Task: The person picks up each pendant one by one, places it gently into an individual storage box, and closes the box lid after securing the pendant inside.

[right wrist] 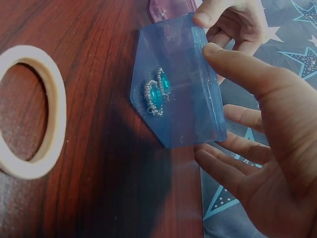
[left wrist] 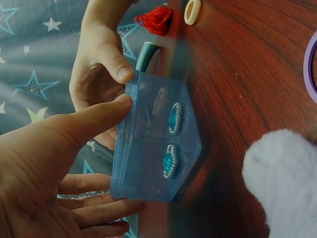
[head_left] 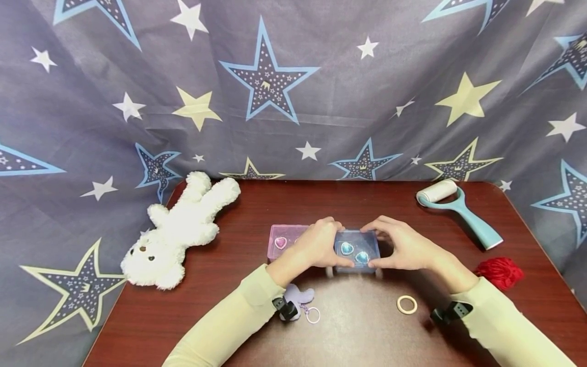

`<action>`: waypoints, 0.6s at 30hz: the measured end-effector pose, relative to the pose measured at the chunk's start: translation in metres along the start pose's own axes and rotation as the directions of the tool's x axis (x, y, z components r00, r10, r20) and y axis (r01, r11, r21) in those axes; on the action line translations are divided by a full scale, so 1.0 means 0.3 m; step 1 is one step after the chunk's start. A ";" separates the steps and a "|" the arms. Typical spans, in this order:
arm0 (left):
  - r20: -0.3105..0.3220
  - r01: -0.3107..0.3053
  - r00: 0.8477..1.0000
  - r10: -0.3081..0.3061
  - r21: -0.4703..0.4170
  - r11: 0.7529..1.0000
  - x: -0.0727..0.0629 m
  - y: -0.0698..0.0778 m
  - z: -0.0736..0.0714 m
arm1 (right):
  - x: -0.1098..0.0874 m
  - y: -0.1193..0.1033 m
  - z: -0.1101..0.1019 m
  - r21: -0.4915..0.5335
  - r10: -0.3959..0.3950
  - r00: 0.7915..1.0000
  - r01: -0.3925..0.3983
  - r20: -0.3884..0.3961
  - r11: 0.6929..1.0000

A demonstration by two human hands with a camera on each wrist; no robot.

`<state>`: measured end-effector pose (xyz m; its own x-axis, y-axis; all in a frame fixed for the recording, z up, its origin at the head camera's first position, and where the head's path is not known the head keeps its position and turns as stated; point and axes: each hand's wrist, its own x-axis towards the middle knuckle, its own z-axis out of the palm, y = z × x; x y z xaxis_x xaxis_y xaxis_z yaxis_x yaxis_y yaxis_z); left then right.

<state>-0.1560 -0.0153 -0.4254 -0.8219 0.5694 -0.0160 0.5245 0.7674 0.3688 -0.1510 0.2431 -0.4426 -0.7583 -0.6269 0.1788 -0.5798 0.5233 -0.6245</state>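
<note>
A clear blue plastic box (head_left: 369,240) is held between both hands over the middle of the table. Two blue heart-shaped gems (head_left: 347,248) with silvery beaded rims show through it. My left hand (head_left: 315,244) grips the box's left side, its thumb along the near edge and its fingers round the back. On the opposite side, my right hand (head_left: 405,247) holds it the same way. Both thumbs (left wrist: 111,111) press close to each other on one long edge in the left wrist view. Partly covered by my left hand, a pink clear box (head_left: 275,250) holds a pink heart gem.
A white plush bear (head_left: 183,232) lies at the left. Close to my left wrist is a lavender plush keychain (head_left: 300,296). A wooden ring (head_left: 406,305) lies front right, red yarn (head_left: 500,273) beside my right sleeve, and a lint roller (head_left: 468,211) at the back right.
</note>
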 end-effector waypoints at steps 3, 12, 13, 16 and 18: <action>0.000 0.006 1.000 -0.006 0.003 1.000 -0.003 -0.001 0.000 | 0.001 0.001 0.005 0.015 -0.001 1.000 0.001 -0.006 1.000; 0.019 0.010 1.000 -0.010 0.016 1.000 -0.002 -0.002 -0.004 | -0.003 0.002 0.004 0.016 0.011 1.000 -0.011 0.009 1.000; 0.023 0.006 1.000 -0.007 0.026 1.000 0.000 -0.004 -0.008 | -0.003 0.002 0.003 0.001 0.009 1.000 -0.009 0.010 1.000; 0.030 -0.006 1.000 0.005 0.038 0.999 0.004 -0.014 -0.030 | -0.002 0.003 -0.002 -0.060 -0.003 1.000 0.003 0.005 0.998; 0.025 -0.007 1.000 0.006 0.029 1.000 0.002 -0.027 -0.052 | -0.004 0.005 -0.004 -0.101 -0.014 1.000 0.013 -0.005 0.995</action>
<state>-0.1644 -0.0259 -0.4140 -0.8129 0.5813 -0.0369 0.5363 0.7717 0.3419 -0.1512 0.2454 -0.4427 -0.7517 -0.6313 0.1908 -0.6170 0.5709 -0.5417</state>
